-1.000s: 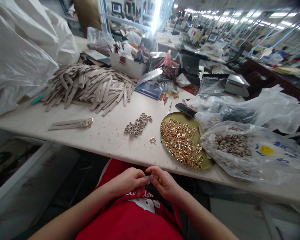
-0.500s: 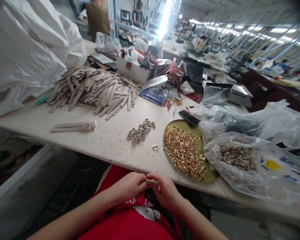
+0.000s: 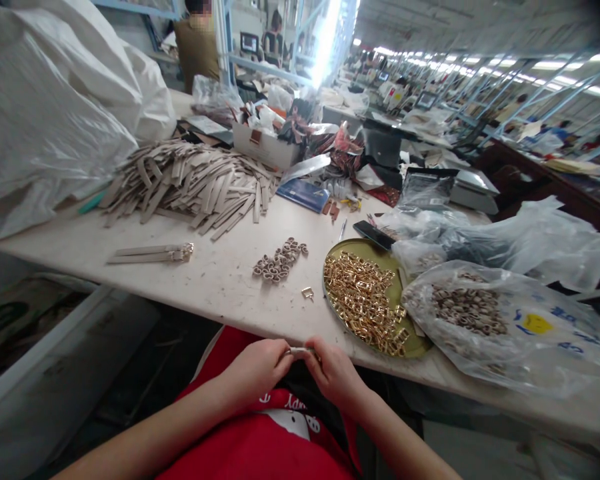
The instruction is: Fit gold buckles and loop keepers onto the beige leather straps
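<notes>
My left hand (image 3: 264, 364) and my right hand (image 3: 334, 373) meet in front of the table edge, over my lap. Both are closed on a short beige strap (image 3: 298, 351), whose middle shows between the fingertips; its ends are hidden in the hands. Beyond them on the table lies a single gold buckle (image 3: 307, 293). Behind it is a small heap of beige strap loops (image 3: 280, 260). A round gold tray (image 3: 417, 347) to the right bears a pile of gold buckles (image 3: 363, 300). To the left lie a few straps with buckles (image 3: 153, 253) fitted at one end.
A big pile of beige straps (image 3: 195, 183) covers the back left, beside a large white sack (image 3: 55, 113). A clear bag of loops (image 3: 470, 310) stands at the right. Behind the tray lie a phone (image 3: 374, 235) and a blue packet (image 3: 303, 195). A person (image 3: 197, 47) is far back.
Both hands have risen slightly and drawn a little apart, so more of the strap shows between the fingers. The things on the table lie as before; the view has shifted slightly.
</notes>
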`<action>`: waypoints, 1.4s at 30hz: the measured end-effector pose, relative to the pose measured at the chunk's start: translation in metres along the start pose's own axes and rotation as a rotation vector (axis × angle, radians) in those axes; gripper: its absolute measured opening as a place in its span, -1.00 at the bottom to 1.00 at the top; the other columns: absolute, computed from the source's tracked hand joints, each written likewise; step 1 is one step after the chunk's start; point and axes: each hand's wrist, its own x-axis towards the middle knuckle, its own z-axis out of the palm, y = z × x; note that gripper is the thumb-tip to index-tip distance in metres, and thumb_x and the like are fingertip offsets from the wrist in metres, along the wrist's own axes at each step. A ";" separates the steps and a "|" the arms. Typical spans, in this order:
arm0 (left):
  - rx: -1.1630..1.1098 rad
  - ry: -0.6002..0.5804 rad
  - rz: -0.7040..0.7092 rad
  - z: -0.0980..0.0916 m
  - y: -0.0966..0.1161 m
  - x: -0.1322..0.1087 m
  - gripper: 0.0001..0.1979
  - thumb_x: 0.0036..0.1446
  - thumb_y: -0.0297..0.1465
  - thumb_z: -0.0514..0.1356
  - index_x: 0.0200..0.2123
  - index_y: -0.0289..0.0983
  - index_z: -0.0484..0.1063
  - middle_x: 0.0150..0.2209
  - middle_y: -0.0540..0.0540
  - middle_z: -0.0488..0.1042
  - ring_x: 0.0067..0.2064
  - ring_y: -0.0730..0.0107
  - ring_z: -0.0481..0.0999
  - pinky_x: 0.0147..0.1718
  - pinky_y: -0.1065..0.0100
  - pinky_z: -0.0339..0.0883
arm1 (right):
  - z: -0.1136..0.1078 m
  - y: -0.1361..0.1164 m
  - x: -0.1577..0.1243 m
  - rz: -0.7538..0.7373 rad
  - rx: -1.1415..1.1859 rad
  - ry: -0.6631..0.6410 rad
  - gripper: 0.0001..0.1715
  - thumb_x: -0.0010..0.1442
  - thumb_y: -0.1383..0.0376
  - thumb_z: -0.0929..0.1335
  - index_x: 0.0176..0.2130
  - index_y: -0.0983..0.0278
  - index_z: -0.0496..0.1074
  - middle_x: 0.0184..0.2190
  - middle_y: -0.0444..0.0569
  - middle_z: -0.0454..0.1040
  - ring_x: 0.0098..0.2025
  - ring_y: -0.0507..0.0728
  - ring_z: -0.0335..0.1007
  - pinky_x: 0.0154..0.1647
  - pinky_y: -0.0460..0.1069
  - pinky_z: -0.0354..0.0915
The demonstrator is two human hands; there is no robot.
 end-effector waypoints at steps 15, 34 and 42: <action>-0.018 -0.067 0.000 0.010 0.009 -0.009 -0.75 0.16 -0.35 -0.03 -0.46 -0.28 0.37 -0.47 -0.06 0.47 -0.44 0.38 0.41 -0.49 0.44 0.11 | 0.015 -0.002 -0.016 -0.025 0.056 0.082 -0.80 0.25 0.28 0.13 -0.34 0.27 0.25 -0.50 -0.06 0.40 -0.47 0.07 0.31 -0.46 -0.08 0.12; 0.223 0.170 -0.140 -0.071 -0.082 0.017 -0.77 0.14 -0.23 0.01 -0.26 -0.16 0.40 -0.39 -0.02 0.52 -0.34 0.31 0.47 -0.45 0.43 0.13 | 0.035 0.005 0.068 0.075 0.331 0.008 -0.67 0.24 0.15 0.14 -0.12 0.27 0.28 -0.56 -0.14 0.37 -0.52 0.06 0.30 -0.51 -0.08 0.17; 0.621 0.622 -0.214 -0.136 -0.169 0.033 -0.76 0.19 -0.34 -0.04 -0.27 -0.25 0.41 -0.18 -0.17 0.44 -0.13 0.20 0.37 -0.13 0.25 0.15 | 0.047 0.035 0.089 0.018 0.293 0.331 -0.74 0.20 0.20 0.19 -0.27 0.23 0.41 -0.38 0.03 0.52 -0.33 0.15 0.45 -0.31 -0.03 0.36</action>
